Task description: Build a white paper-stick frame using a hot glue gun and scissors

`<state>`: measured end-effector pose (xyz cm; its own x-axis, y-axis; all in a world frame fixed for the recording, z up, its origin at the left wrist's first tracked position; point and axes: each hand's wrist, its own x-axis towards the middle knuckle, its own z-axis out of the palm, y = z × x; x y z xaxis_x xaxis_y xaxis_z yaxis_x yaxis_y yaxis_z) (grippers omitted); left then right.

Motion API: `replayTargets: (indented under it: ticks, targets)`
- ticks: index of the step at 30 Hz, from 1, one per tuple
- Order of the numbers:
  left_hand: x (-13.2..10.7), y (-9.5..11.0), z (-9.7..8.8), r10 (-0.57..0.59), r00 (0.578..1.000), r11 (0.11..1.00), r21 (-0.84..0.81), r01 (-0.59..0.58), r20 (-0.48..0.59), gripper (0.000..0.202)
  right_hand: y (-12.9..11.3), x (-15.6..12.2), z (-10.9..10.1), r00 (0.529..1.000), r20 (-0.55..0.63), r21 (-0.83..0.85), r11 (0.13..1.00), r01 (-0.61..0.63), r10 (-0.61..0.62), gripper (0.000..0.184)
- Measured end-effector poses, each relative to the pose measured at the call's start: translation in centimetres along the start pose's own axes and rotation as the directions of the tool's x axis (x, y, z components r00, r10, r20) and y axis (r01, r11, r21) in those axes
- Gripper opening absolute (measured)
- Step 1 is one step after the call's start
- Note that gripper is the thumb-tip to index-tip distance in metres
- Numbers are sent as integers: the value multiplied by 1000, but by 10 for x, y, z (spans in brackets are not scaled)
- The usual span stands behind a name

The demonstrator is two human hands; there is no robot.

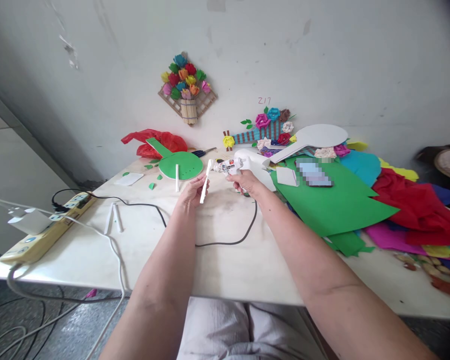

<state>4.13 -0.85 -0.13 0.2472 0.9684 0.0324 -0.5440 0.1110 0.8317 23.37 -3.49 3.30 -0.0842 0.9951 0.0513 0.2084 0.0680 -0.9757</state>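
My left hand (pixel 192 192) is closed around a thin white paper stick (pixel 206 181), holding it upright and tilted over the table. My right hand (pixel 246 181) grips a white glue gun (pixel 230 166) whose nozzle points left at the top of the stick. The gun's black cord (pixel 232 242) loops across the white table (pixel 225 270). Just behind lies a green paddle-shaped foam piece (pixel 180 165) with another white stick (pixel 177 178) standing on it.
Two more white sticks (pixel 113 218) lie left, near a power strip (pixel 45 227) with plugs and cables. Sheets of green (pixel 330 202), red and other coloured paper pile up on the right. A red bag (pixel 153 141), scissors and paper-flower crafts sit by the wall.
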Motion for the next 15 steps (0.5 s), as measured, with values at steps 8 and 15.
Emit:
replayTargets:
  ticks: [8, 15]
  targets:
    - [3, -4, 4, 72, 992, 995, 81, -64, -100, 17, 3, 2, 0, 999, 37, 95, 995, 4, -8, 17]
    - [10, -8, 0, 226, 969, 935, 299, -189, -95, 24, 3, 3, 1, 1000, 14, 80, 996, -29, 28, 22]
